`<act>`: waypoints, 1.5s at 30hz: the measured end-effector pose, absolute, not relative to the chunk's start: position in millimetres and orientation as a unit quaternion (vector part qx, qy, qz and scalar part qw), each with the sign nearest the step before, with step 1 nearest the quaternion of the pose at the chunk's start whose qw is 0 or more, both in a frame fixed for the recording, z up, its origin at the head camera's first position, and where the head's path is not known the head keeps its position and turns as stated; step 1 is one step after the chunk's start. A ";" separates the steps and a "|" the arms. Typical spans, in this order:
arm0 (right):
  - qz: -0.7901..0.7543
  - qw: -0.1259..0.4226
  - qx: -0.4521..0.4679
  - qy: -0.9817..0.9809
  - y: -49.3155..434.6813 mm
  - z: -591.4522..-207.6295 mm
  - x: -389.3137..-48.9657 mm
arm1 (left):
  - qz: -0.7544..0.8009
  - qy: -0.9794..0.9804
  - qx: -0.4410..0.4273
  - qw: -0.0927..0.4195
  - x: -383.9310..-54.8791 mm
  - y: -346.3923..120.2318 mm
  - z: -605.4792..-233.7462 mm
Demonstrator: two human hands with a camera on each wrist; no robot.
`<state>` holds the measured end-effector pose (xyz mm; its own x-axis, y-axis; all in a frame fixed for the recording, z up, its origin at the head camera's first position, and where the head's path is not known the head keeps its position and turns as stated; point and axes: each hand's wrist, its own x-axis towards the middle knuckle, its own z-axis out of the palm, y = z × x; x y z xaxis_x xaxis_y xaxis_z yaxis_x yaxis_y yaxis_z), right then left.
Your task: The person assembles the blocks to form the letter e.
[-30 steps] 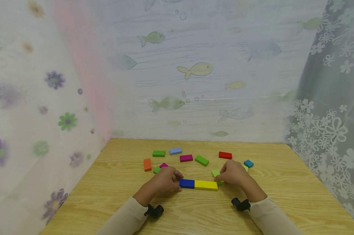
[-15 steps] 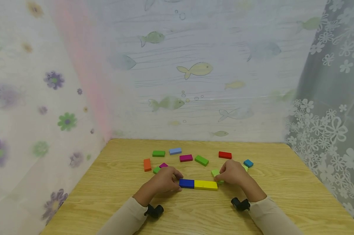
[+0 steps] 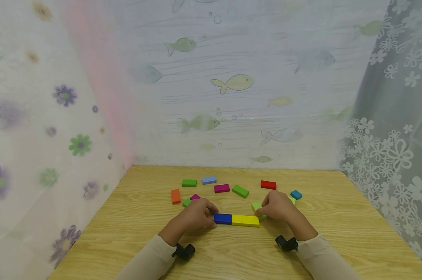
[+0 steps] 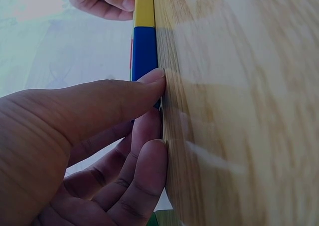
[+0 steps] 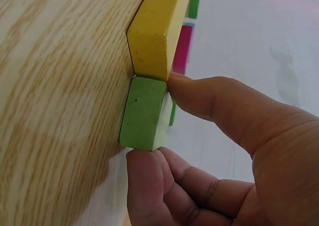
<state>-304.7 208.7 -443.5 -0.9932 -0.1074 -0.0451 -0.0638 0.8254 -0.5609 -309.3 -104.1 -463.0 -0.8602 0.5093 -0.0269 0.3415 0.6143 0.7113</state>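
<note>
A blue block (image 3: 222,219) and a longer yellow block (image 3: 245,221) lie end to end in a straight row on the table. My left hand (image 3: 197,214) pinches the blue block's left end, thumb at the front corner and fingers behind. Thumb and fingers of my right hand (image 3: 277,205) grip a light green block (image 5: 142,113) at the yellow block's right end. In the right wrist view the green block meets the yellow one's corner and stands crosswise to the row. Part of it is hidden by my fingers in the head view.
Behind the row lie loose blocks: orange (image 3: 175,196), green (image 3: 189,183), light blue (image 3: 209,180), magenta (image 3: 222,188), another green block (image 3: 240,191), red (image 3: 268,185) and a small blue one (image 3: 296,195). A yellow-green block (image 3: 293,200) is partly behind my right hand.
</note>
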 end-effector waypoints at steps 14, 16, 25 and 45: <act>-0.298 0.041 -0.045 0.953 208.2 -442.1 -304.2 | 0.370 0.892 0.236 0.112 -308.8 -104.0 -463.6; -0.296 0.041 -0.044 0.953 208.2 -442.2 -304.3 | 0.371 0.891 0.235 0.112 -308.9 -104.1 -464.0; -0.294 0.037 -0.045 0.954 208.6 -443.9 -304.9 | 0.371 0.892 0.233 0.114 -308.8 -104.4 -464.2; -0.292 0.038 -0.046 0.955 207.8 -442.3 -303.7 | 0.378 0.889 0.229 0.118 -307.5 -104.4 -463.1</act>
